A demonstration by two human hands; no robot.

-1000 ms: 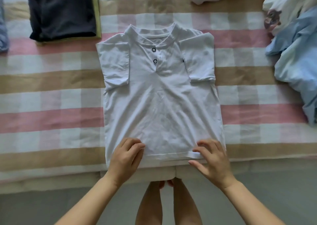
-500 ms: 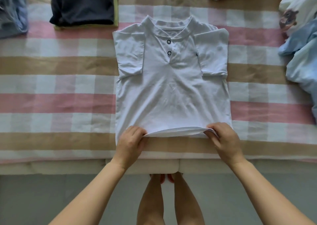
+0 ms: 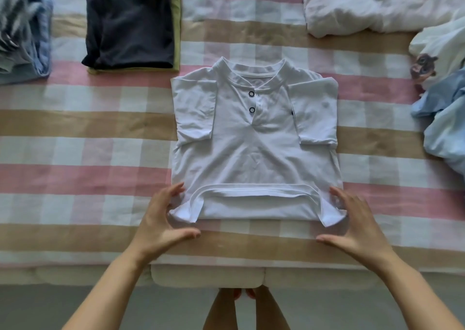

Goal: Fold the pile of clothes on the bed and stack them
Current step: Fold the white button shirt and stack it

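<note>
Watch the two loose corners first. The turned-up hem band (image 3: 251,192) lies flat across the middle of the white shirt (image 3: 251,153), but at 7 and 5 o'clock its ends flare out in small flaps. If you fold the lower half up from here without tucking them in, they will likely stick out of the finished bundle or bunch inside it.

The sleeves, laid in at 9 and 3 o'clock, rest loosely on the chest. A quick lift could slide them outward and widen the shape. The fabric looks thin and limp, so lifting from the corners alone would probably let the middle sag and crease. An uneven bundle would then sit badly on the dark folded garment (image 3: 128,22) at 11 o'clock.

The shirt lies face up in the middle of the checked bed cover (image 3: 75,153), collar at 12 o'clock and hem toward you.

- Your left hand (image 3: 161,219) is open, fingers spread, at the shirt's 7 o'clock corner. Its fingertips reach the side edge and its thumb lies on the cover just below the flap.
- Your right hand (image 3: 357,224) mirrors it at 5 o'clock, also open and gripping nothing, with its fingertips at the side edge.

The shirt sits between your hands, mostly beyond them toward 12 o'clock. The unfolded light blue garment (image 3: 445,128) waits at 3 o'clock, well apart.
</note>
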